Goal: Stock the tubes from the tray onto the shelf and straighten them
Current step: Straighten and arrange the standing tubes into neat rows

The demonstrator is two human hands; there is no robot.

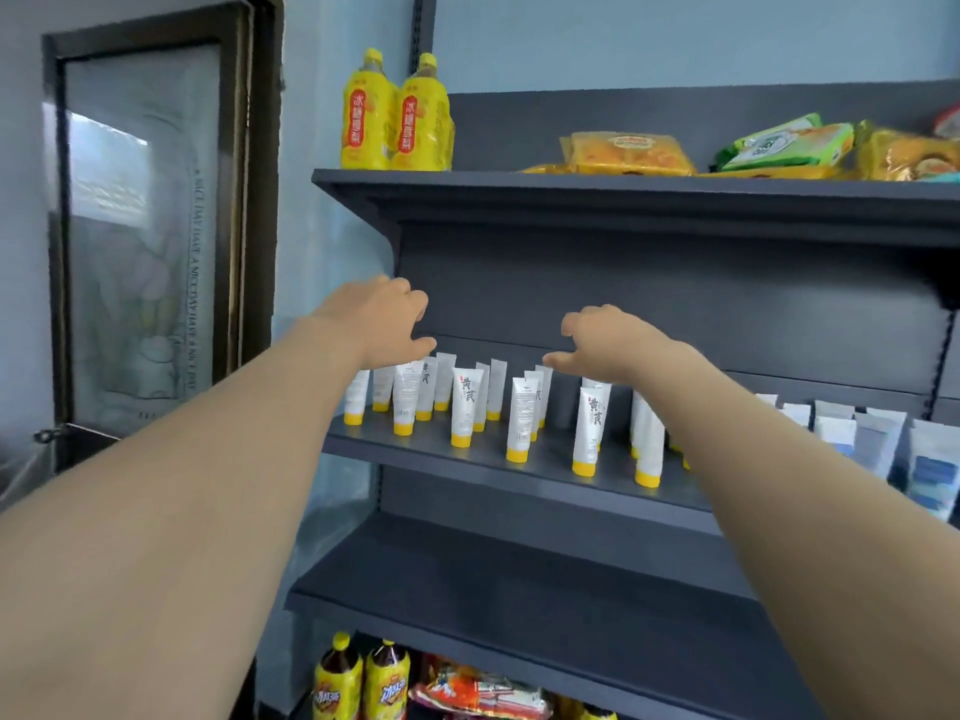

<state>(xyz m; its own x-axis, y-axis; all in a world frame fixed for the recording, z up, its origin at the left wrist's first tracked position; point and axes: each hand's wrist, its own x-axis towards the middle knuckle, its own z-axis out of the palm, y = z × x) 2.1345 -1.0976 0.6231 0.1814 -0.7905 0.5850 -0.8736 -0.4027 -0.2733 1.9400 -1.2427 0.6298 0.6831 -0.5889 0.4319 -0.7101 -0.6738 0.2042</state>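
Observation:
Several white tubes with yellow caps [462, 407] stand cap-down in loose rows on the middle grey shelf [519, 465]. My left hand [387, 319] reaches over the left group, its fingers loosely bent just above the tube tops, holding nothing. Over the tubes further right hovers my right hand [602, 343], its thumb and fingers spread above the tops and also holding nothing. Whether either hand touches a tube cannot be told. My right forearm hides some tubes behind it. No tray is in view.
White tubes with blue labels [930, 470] stand at the right end of the same shelf. Yellow bottles [395, 114] and snack packs [631, 153] fill the shelf above. A bare shelf [519, 605] lies below, with bottles [361, 678] under it. A glass door [140, 236] is at left.

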